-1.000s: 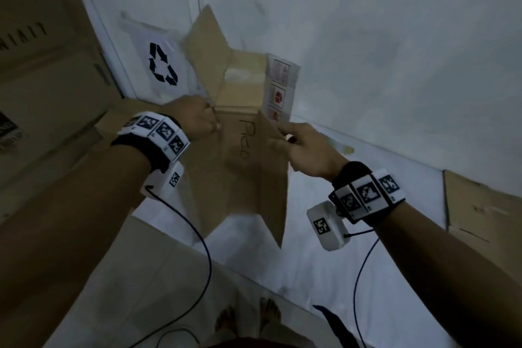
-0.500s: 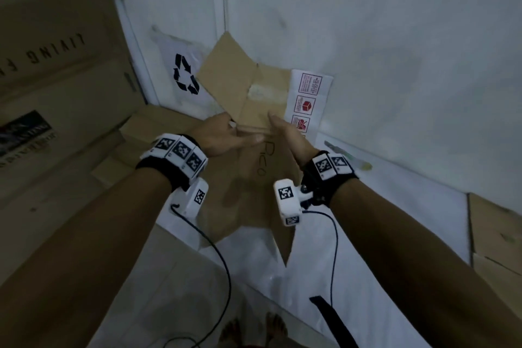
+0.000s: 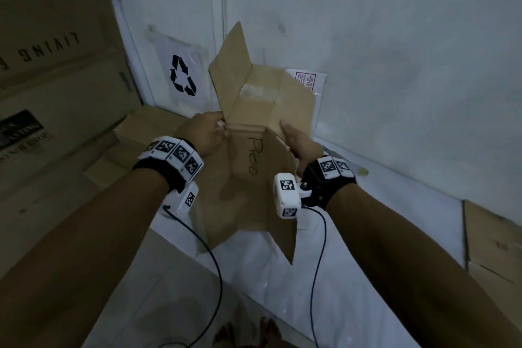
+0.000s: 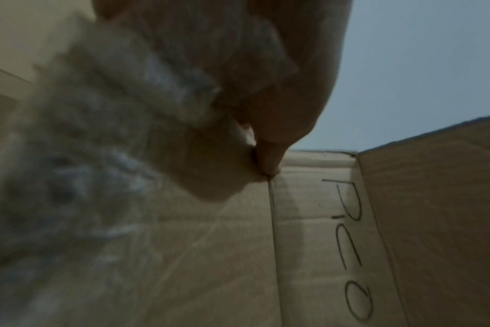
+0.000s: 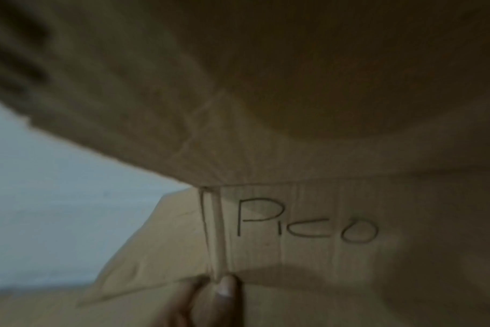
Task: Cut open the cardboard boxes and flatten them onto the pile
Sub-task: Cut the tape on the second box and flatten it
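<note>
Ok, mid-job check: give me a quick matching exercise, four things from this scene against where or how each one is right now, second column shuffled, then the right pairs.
Things
1. cardboard box
2. left hand
3. right hand
4. recycling sign

States
A. on the white wall, left of the box
B. pinches the box's left corner
C. opened out, flaps spread, "Pico" handwritten on it
D. grips the box's right panel edge

Pairs: 1-C, 2-B, 3-D, 4-A
</note>
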Available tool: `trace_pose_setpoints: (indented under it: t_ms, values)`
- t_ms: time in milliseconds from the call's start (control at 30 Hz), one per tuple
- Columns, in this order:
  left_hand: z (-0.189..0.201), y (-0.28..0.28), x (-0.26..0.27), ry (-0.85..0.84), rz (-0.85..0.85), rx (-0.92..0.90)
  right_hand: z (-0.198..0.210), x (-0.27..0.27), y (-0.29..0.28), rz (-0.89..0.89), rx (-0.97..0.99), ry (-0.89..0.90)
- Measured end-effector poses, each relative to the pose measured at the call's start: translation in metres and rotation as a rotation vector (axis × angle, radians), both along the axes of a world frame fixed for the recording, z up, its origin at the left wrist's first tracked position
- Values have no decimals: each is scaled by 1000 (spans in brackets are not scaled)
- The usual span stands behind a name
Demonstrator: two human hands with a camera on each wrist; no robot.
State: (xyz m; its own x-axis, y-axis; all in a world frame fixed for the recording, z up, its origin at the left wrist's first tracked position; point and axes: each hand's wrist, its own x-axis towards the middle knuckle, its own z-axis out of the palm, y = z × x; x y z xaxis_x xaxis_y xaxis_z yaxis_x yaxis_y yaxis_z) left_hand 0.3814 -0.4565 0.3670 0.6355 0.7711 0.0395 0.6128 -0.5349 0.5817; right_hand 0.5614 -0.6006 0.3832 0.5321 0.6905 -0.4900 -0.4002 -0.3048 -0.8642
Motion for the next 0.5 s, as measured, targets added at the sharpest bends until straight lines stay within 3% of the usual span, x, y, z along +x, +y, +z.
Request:
trace_pose_setpoints:
  t_ms: [67, 133, 233, 300, 367, 433, 500]
  values:
    - [1, -3, 3, -2, 32, 42, 2, 17, 2, -219, 82, -264]
    - [3, -5, 11, -5, 10, 97, 16, 30, 8, -278, 238, -475]
    - [12, -12, 31, 56, -76, 204, 35, 30, 9, 37, 379, -607]
    - [14, -17, 44, 216, -162, 384, 35, 27, 7, 362, 249, -813]
    - [11, -17, 55, 456, -177, 556, 20, 25, 5, 602, 55, -1179]
    - [11, -15, 61, 529, -168, 720, 2, 22, 5, 718, -159, -1471]
    - [11, -12, 61, 575, -130, 673, -13, 21, 9, 721, -316, -1624]
